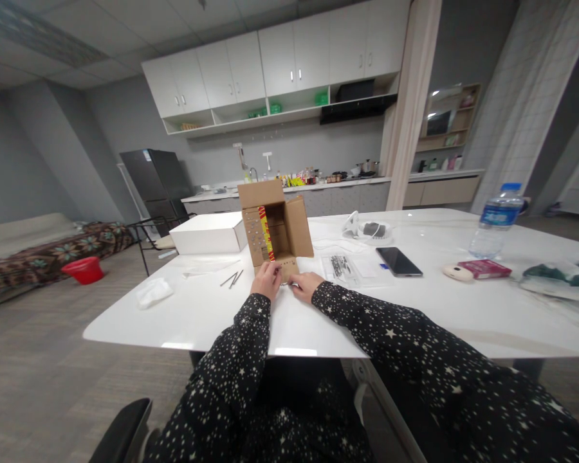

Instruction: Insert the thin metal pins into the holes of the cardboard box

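Cardboard box (280, 233) at centre table, flaps wide, its opening towards the near side! From the head view, both forearms come in from the near edge in starry black sleeves. Left hand (266, 279) reaches up to the box's near left corner, back of the hand showing, fingers bent against the cardboard by the yellow and red strip (267, 235). Right hand (307, 285) comes in lower and flatter, pointing left, fingers curled at the near flap (288, 269). Are either hand's fingers pinching the cardboard or merely pressing on it? Cannot tell from here.

Now the glossy white table (318, 328): thin dark rods (232, 279) lie left of the left hand, crumpled white tissue (153, 292) further left, a white box (208, 233) on the far left. Over on the right, a phone (398, 262) lies flat, and a water bottle (496, 222) stands beyond it. Out in the room, a red bucket (83, 271) sits on the floor at left, with white cabinets (276, 61) along the far wall.
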A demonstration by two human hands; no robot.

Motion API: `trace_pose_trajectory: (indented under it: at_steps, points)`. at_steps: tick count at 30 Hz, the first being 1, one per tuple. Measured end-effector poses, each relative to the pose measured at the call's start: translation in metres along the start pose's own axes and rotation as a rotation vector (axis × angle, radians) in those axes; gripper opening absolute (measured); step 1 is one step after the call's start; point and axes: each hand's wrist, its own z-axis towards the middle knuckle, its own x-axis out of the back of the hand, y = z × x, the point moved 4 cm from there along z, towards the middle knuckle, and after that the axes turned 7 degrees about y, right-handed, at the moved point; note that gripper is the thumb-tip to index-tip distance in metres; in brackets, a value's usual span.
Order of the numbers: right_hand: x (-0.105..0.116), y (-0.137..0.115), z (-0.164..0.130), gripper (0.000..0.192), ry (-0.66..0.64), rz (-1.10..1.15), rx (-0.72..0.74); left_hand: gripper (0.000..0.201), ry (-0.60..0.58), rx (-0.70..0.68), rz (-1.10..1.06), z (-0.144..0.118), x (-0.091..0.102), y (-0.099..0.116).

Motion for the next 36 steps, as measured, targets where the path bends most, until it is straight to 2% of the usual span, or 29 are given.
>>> trace_pose_trajectory:
  at_steps: [7, 12, 17, 24, 32, 36]
  points:
    - [-0.001, 0.000, 0.000, 0.028, 0.004, -0.003, 0.009, 0.011, -0.022, 0.008, 0.003, -0.001, -0.004, -0.006]
    - [-0.003, 0.002, 0.000, 0.028, 0.002, 0.004, 0.007, 0.012, -0.046, 0.061, 0.038, -0.003, -0.007, -0.011]
    - [-0.002, 0.002, 0.001, 0.028, 0.010, 0.005, 0.008, 0.015, -0.022, 0.102, 0.052, -0.004, -0.008, -0.017]
    - [-0.001, 0.001, 0.000, 0.028, 0.012, 0.003, 0.012, 0.016, 0.010, 0.088, 0.031, -0.003, -0.007, -0.016]
    - [-0.004, 0.003, 0.001, 0.028, 0.029, 0.005, 0.016, 0.019, -0.051, 0.124, 0.144, -0.006, -0.013, -0.021]
    - [-0.006, 0.004, 0.002, 0.029, 0.016, 0.011, 0.007, 0.018, -0.072, 0.088, 0.172, -0.005, -0.014, -0.023]
